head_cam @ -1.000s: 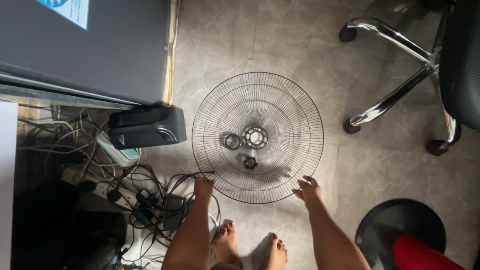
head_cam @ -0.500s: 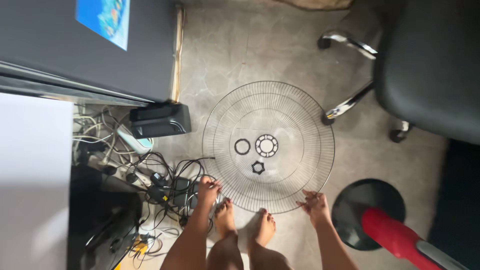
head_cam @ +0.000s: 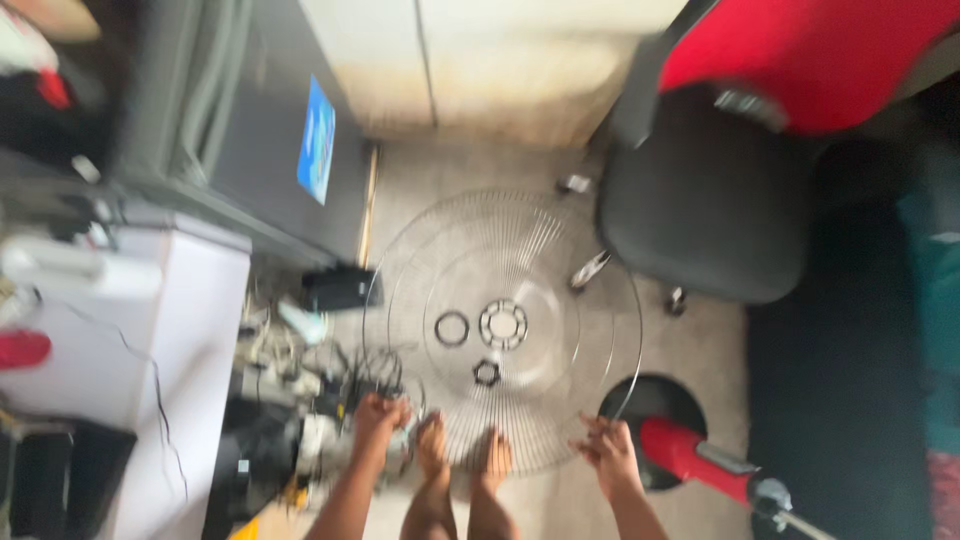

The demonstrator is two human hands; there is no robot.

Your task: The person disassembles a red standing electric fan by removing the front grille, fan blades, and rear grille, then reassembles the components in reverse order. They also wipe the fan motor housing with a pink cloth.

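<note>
A round wire fan grille (head_cam: 560, 250) is raised off the grey floor, seen from above. My left hand (head_cam: 378, 417) grips its near left rim and my right hand (head_cam: 606, 452) grips its near right rim. Through the wires I see a ring (head_cam: 452, 328), a round hub piece (head_cam: 503, 324) and a small nut (head_cam: 486, 373). My bare feet (head_cam: 462, 462) stand under the near edge. The picture is blurred.
A black office chair (head_cam: 705, 200) with a red back stands at right. A fan base with a red stem (head_cam: 690, 452) lies at lower right. Tangled cables and a black box (head_cam: 335, 290) sit at left, beside a dark cabinet (head_cam: 270, 140) and a white surface (head_cam: 120, 330).
The grille has come up from the floor in both hands. The view has pulled back and swung, so the chair and red fan stem show more.
</note>
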